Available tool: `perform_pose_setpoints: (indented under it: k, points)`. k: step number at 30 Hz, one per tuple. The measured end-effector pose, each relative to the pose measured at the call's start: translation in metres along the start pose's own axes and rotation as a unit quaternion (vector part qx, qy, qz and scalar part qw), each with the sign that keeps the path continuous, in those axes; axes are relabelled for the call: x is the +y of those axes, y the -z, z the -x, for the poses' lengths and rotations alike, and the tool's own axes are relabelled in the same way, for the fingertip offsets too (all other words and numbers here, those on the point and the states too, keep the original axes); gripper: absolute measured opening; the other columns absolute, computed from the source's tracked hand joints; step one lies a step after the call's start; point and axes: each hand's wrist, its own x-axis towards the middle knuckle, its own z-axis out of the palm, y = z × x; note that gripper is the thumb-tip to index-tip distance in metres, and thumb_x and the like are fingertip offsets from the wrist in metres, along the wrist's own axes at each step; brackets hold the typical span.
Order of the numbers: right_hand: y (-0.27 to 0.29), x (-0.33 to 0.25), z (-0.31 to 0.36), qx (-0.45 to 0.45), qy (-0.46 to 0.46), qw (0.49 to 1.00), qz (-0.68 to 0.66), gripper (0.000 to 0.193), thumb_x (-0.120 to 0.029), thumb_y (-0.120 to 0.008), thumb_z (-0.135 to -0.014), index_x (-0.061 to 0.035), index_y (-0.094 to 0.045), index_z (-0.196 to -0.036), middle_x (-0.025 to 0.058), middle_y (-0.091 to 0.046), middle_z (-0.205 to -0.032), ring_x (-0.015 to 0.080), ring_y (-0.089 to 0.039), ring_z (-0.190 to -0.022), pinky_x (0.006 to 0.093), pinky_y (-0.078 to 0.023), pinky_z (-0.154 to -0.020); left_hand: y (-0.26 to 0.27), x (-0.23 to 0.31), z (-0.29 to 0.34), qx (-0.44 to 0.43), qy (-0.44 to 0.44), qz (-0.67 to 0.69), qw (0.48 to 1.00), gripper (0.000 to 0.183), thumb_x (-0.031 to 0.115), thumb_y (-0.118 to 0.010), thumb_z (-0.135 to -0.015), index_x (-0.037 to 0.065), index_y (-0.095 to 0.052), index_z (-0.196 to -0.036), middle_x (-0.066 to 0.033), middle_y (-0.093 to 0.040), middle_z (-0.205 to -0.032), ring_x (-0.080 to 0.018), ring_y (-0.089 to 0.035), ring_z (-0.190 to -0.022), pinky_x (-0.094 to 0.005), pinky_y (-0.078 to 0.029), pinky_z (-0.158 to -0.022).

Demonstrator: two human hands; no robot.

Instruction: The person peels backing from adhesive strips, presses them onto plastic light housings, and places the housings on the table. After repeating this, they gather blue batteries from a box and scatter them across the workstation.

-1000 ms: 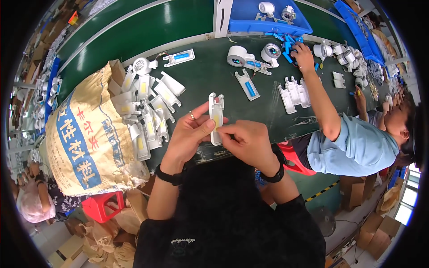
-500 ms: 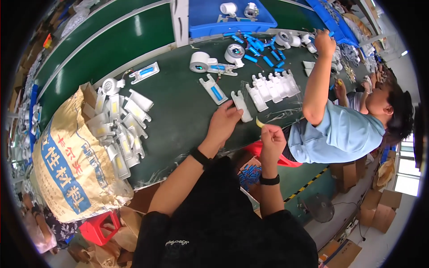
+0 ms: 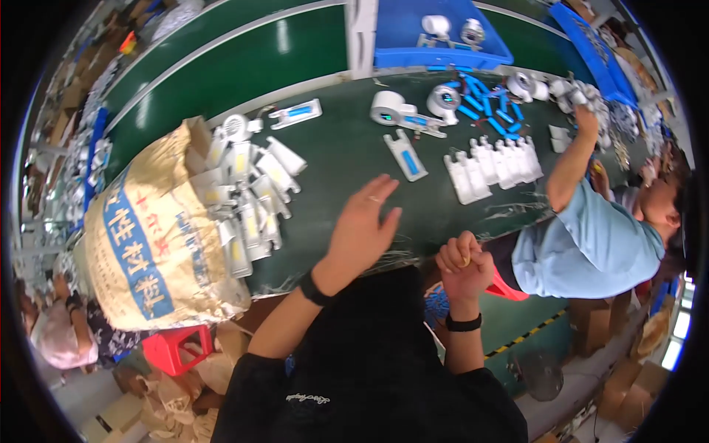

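Note:
My left hand [image 3: 360, 230] is open above the green tabletop [image 3: 332, 159], its fingers stretched forward and nothing in them. To its upper right lies a white plastic casing with a blue cell [image 3: 406, 156] in it. Near the table's front edge, my right hand [image 3: 467, 267] is closed, with a small yellow piece [image 3: 465, 261] showing between the fingers. A row of white plastic casings [image 3: 491, 166] lies side by side farther right, apart from both hands. Thin pale strands [image 3: 509, 213] are scattered in front of that row.
At the left, a large paper sack [image 3: 151, 244] stands beside a pile of white casings [image 3: 251, 192]. Blue cylindrical cells [image 3: 487, 100], round white fan heads [image 3: 388, 107] and a blue bin [image 3: 443, 55] sit farther back. A co-worker in a light blue shirt [image 3: 583, 247] reaches over the table at right.
My left hand has let go of a white casing, which now lies against the row's left end, and moved left. My right hand has closed further around the yellow piece. The view has swung left.

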Motion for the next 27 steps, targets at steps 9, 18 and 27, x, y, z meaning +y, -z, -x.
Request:
perform_pose_setpoints:
  k: [9, 18, 27]
  points:
    - [-0.069, 0.069, -0.036, -0.076, -0.237, 0.966, -0.075, 0.035, -0.029, -0.045, -0.101, -0.0147, -0.037, -0.071, -0.0034, -0.033, -0.058, 0.0088, -0.028, -0.050, 0.0253, -0.027, -0.049, 0.151, -0.130, -0.002, 0.072, 0.082, -0.281, 0.954, 0.055, 0.019, -0.081, -0.079, 0.002, -0.064, -0.128, -0.0185, -0.067, -0.110, -0.0397, -0.058, -0.109, -0.0463, -0.047, -0.099]
    - [-0.097, 0.066, -0.043, -0.012, -0.216, 0.965, 0.150, 0.032, -0.028, -0.046, -0.110, -0.0117, -0.046, -0.083, -0.0036, -0.038, -0.059, 0.0051, -0.032, -0.046, 0.0229, -0.025, -0.043, 0.159, -0.068, 0.001, 0.168, 0.228, -0.036, 0.958, 0.029, 0.010, -0.071, -0.089, 0.003, -0.065, -0.117, -0.0125, -0.067, -0.091, -0.0269, -0.069, -0.083, -0.0392, -0.056, -0.073]
    - [-0.114, 0.106, -0.056, 0.054, -0.200, 0.958, 0.197, 0.019, -0.023, -0.062, -0.104, -0.0052, -0.062, -0.096, -0.0055, -0.042, -0.055, 0.0039, -0.034, -0.040, 0.0233, -0.023, -0.039, 0.062, -0.007, 0.062, 0.179, 0.237, 0.264, 0.918, 0.021, 0.009, -0.060, -0.101, 0.002, -0.059, -0.120, -0.0065, -0.063, -0.111, -0.0119, -0.061, -0.099, -0.0275, -0.050, -0.087]
